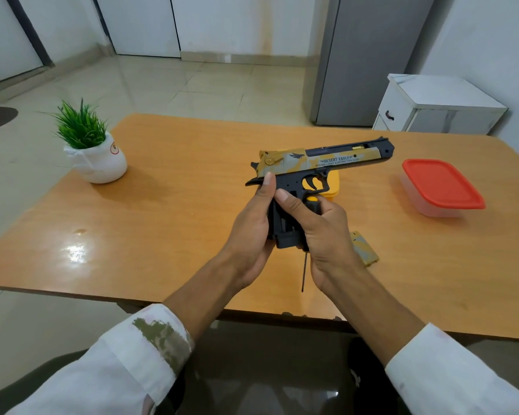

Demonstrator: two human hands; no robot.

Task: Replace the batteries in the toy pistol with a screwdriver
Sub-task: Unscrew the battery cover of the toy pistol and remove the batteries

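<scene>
Over the table point(162, 223) we held the pistol point(318, 166) up, barrel running right and slightly away, grip pointing down toward us between both hands. Our left hand point(252, 226) was wrapped round the grip's rear. Our right hand point(321, 232) pressed a thumb on the opened grip side while clasping the screwdriver point(304, 274), shaft hanging down. The cover point(364, 250) lay just right of that hand, nearest it.
</scene>
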